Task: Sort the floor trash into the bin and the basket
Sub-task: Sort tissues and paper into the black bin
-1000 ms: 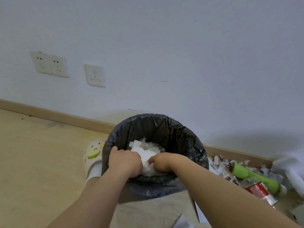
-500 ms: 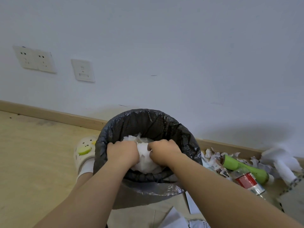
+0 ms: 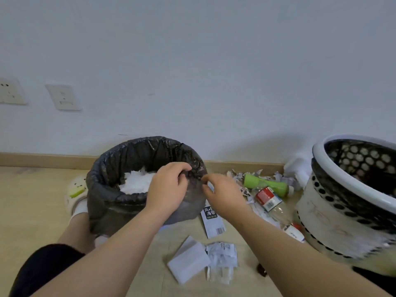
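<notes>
Wood floor | bin 9 o'clock, paper inside | basket now in view 3 o'clock | L hand off paper, pinches bin rim | R hand out, fingers narrow, hold unclear

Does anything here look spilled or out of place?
Yes. On the floor between the bin and the basket, a green bottle and a clear bottle lie on their sides among torn paper scraps.

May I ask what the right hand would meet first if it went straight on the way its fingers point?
Probably the black-lined bin, at its right rim, just ahead of the right hand; depth is unclear.
</notes>
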